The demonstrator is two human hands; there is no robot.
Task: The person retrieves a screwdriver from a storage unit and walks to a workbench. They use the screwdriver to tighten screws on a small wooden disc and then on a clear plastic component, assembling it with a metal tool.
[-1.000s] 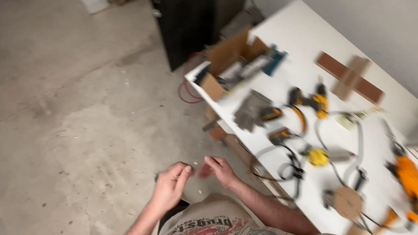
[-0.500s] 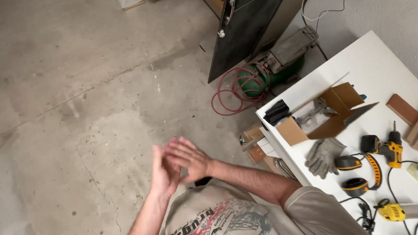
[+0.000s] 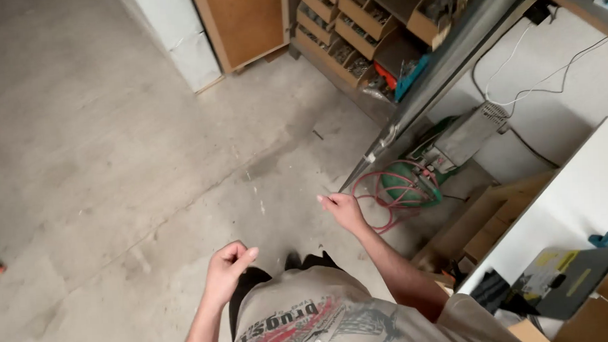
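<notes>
Your left hand (image 3: 227, 269) is curled loosely and holds nothing visible; your right hand (image 3: 342, 208) pinches narrowly, its contents too small to tell, above the grey concrete floor (image 3: 112, 152), near the coiled red hose (image 3: 395, 200).

white table (image 3: 592, 192) cut off right | shelf bins' (image 3: 352, 32) contents too small to tell

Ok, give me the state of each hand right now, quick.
Left hand: curled into a loose fist, nothing visible in its grip.
Right hand: fingers pinched together; whether anything small sits between them cannot be told.
</notes>
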